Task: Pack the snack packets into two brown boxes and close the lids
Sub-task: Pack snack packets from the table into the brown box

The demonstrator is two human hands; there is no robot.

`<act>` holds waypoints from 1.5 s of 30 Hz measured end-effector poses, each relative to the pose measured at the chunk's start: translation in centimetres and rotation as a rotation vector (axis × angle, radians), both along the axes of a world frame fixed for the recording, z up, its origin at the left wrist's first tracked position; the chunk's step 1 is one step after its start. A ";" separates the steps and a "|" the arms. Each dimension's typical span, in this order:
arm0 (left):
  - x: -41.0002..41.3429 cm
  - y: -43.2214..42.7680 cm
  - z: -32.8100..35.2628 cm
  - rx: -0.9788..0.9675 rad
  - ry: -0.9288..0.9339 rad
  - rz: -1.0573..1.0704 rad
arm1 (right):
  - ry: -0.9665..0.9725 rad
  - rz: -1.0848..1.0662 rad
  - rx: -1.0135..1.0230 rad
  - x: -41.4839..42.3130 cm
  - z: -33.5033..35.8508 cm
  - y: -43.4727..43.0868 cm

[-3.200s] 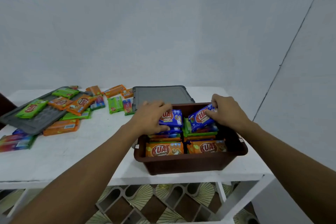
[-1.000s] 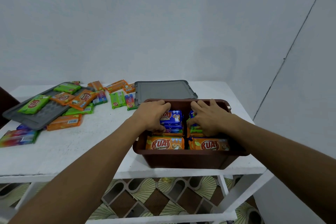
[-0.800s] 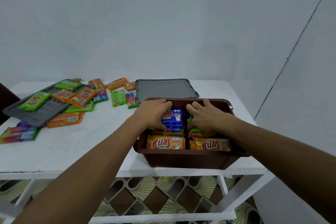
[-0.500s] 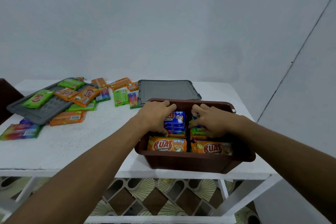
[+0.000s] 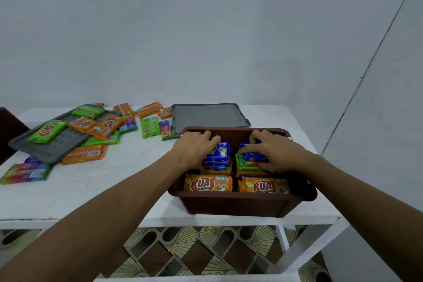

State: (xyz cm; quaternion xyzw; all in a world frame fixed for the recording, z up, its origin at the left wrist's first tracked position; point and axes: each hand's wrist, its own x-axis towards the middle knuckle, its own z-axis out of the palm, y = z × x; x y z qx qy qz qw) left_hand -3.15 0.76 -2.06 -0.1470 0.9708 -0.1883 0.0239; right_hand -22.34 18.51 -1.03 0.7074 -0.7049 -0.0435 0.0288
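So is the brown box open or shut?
Open. The brown box has no lid on; a grey lid lies on the table behind it.

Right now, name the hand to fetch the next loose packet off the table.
Left: the left hand is at the brown plastic box's side nearest the scattered snack packets; the right hand lies farther.

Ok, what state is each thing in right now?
Brown box: open, holding packets.
Grey lid: off, flat behind box.
Second lid: off, packets on it.
Left hand: gripping left blue stack.
Right hand: gripping right blue stack.
Loose packets: unpacked on table.
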 end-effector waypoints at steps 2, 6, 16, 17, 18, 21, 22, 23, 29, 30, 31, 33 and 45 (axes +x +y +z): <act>0.1 0.0 0.0 0.007 0.001 0.028 | -0.020 0.001 0.004 0.1 0.0 -0.2; 0.0 -0.3 0.4 0.118 0.022 0.062 | -0.192 -0.069 -0.027 0.3 0.9 -0.4; 7.1 -6.0 2.8 0.305 0.417 -0.204 | -0.342 -0.165 -0.239 5.3 2.7 -6.2; 8.4 -7.1 2.5 0.295 0.436 -0.187 | -0.340 -0.162 -0.268 6.1 2.9 -7.1; 10.0 -8.4 2.1 0.289 0.445 -0.158 | -0.338 -0.146 -0.298 7.1 3.0 -8.6; 14.0 -12.1 0.4 0.275 0.384 -0.070 | -0.372 -0.091 -0.322 9.8 3.4 -12.6; 15.1 -13.3 -0.3 0.268 0.351 -0.029 | -0.393 -0.080 -0.310 10.6 3.4 -13.9; 16.2 -14.8 -1.0 0.253 0.316 0.024 | -0.413 -0.078 -0.287 11.6 3.3 -15.5; 21.1 -22.2 -5.2 0.309 0.243 0.416 | -0.298 -0.082 0.076 16.5 1.6 -25.1; 21.9 -23.3 -5.9 0.328 0.253 0.452 | -0.276 -0.084 0.130 17.4 1.1 -26.7; 22.4 -24.1 -6.5 0.341 0.263 0.468 | -0.258 -0.086 0.165 18.3 0.4 -28.0; 23.3 -25.3 -7.4 0.352 0.272 0.448 | -0.231 -0.108 0.190 19.9 -1.1 -30.2; 26.5 -33.8 -5.5 0.402 0.501 0.535 | -0.441 -0.277 -0.175 27.6 -6.6 -37.8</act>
